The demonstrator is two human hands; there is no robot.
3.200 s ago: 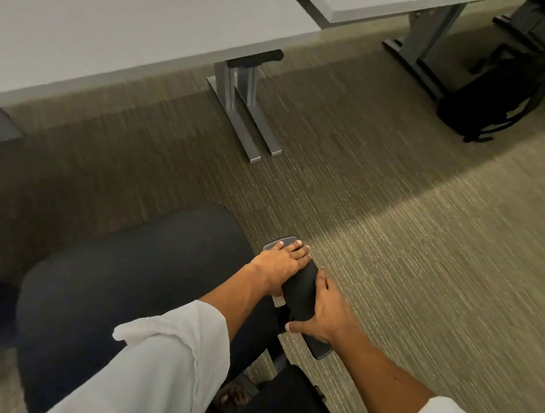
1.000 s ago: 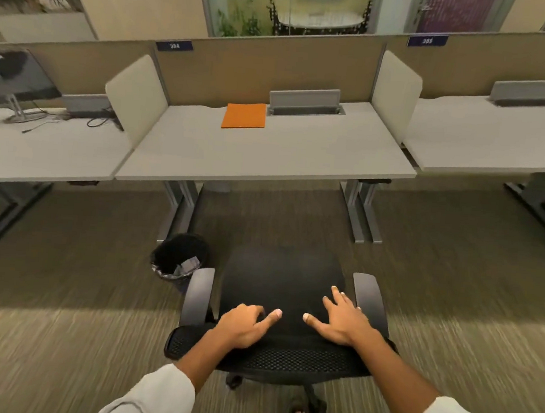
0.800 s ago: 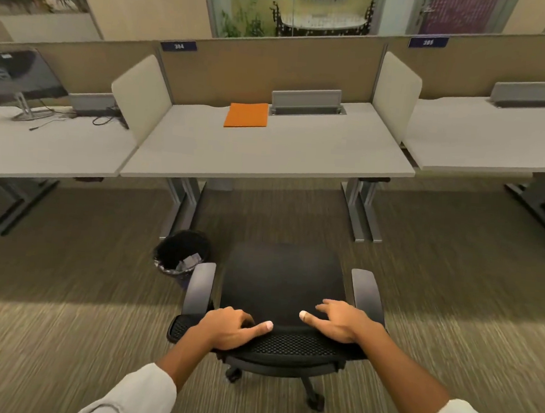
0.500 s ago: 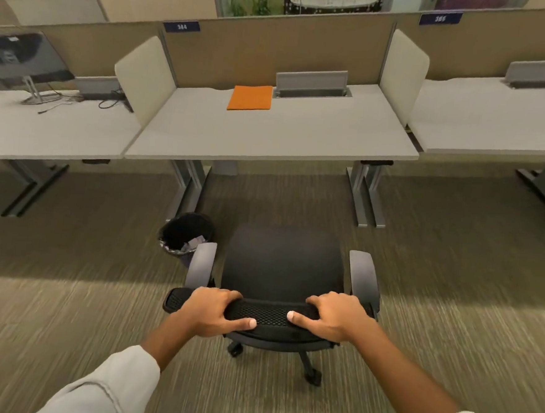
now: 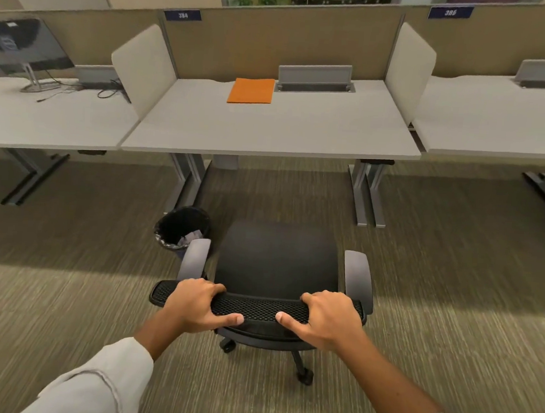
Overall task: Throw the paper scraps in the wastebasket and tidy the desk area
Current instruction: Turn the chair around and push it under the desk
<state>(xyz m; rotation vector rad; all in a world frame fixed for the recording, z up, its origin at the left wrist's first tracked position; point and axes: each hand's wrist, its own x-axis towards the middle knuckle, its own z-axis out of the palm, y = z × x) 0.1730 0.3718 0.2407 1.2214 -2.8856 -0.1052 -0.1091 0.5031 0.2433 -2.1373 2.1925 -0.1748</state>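
Observation:
A black office chair (image 5: 275, 264) stands on the carpet facing the middle desk (image 5: 270, 132). My left hand (image 5: 198, 306) and my right hand (image 5: 326, 316) both grip the top edge of its mesh backrest, fingers curled over it and thumbs along the near side. A black wastebasket (image 5: 181, 227) with pale paper scraps (image 5: 193, 237) inside stands just left of the chair, by the desk's left leg. An orange folder (image 5: 252, 90) lies at the back of the desk.
Grey desk legs (image 5: 367, 196) flank the gap under the desk. Beige side screens (image 5: 143, 68) divide it from neighbouring desks; the left one holds a monitor (image 5: 21, 47) and cables. A grey cable flap (image 5: 314, 77) sits behind the folder.
I went from holding the chair's armrest at its side to standing behind it. My hands slid from the seat back to grip the backrest top, and the chair rolled a little toward the desk.

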